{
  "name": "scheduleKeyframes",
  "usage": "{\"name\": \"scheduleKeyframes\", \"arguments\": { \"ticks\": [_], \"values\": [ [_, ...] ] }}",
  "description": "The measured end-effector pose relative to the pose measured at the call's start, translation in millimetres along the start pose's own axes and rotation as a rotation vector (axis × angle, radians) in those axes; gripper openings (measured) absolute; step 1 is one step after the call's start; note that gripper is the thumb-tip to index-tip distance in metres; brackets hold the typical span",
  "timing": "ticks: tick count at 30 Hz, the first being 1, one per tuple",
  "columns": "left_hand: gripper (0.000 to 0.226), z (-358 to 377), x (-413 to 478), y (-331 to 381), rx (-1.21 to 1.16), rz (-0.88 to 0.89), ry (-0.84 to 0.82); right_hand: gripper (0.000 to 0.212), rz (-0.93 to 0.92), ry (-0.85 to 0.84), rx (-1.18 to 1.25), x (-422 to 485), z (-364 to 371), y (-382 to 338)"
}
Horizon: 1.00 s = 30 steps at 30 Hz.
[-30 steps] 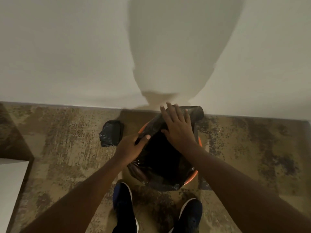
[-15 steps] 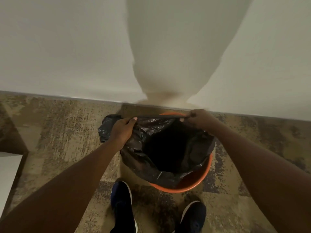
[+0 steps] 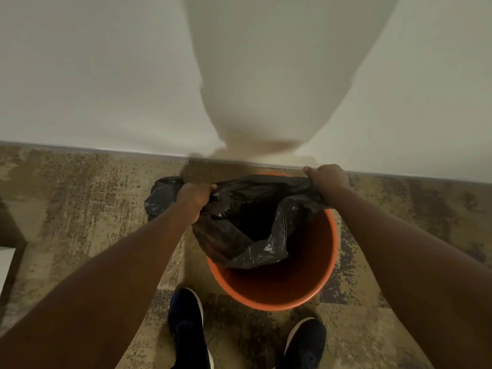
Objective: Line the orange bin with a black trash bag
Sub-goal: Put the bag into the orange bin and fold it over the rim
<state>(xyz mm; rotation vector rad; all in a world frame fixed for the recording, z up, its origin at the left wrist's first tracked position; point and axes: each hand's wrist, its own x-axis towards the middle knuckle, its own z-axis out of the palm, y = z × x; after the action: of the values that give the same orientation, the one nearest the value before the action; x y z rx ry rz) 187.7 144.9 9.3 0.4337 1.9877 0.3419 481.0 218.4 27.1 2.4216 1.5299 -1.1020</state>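
Note:
The round orange bin (image 3: 306,288) stands on the carpet close to the wall. A black trash bag (image 3: 247,222) hangs into its far left part, its mouth stretched wide. My left hand (image 3: 195,195) grips the bag's rim at the bin's far left edge. My right hand (image 3: 328,178) grips the rim at the bin's far right edge, near the wall. The bag's near edge sags inside the bin, so the bin's near and right inner wall shows bare orange.
A second crumpled black bag (image 3: 162,195) lies on the carpet left of the bin, partly behind my left hand. The white wall (image 3: 106,75) and its baseboard run just behind the bin. My two dark shoes (image 3: 186,328) stand in front of it.
My hands moved from pressing inside the bag to gripping its rim, then spread apart toward the bin's far sides. The bag's near edge slipped inward, baring more orange.

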Motion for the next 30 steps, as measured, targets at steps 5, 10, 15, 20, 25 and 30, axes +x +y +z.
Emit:
{"name": "scheduleKeyframes", "arguments": {
  "ticks": [5, 10, 15, 20, 25, 30],
  "values": [
    [0.038, 8, 1, -2, -0.01, 0.079, 0.064, 0.052, 0.014, 0.126, 0.107, 5, 5, 12],
    [0.04, 12, 5, 14, 0.027, 0.182, 0.19, 0.053, 0.02, 0.219, 0.166, 10, 2, 18],
    [0.029, 23, 12, 17, 0.036, -0.053, 0.051, 0.048, 0.088, 0.076, -0.067, 17, 6, 21],
    [0.026, 18, 9, 7, -0.039, -0.223, -0.068, 0.04, 0.129, -0.061, -0.075, 15, 7, 37],
    [0.034, 14, 6, 2, -0.045, -0.092, -0.041, 0.055, 0.125, -0.011, -0.043, 12, 3, 52],
    [0.056, 15, 17, 1, 0.067, 0.027, 0.101, 0.081, 0.001, -0.144, 0.193, 5, -2, 52]
  ]
}}
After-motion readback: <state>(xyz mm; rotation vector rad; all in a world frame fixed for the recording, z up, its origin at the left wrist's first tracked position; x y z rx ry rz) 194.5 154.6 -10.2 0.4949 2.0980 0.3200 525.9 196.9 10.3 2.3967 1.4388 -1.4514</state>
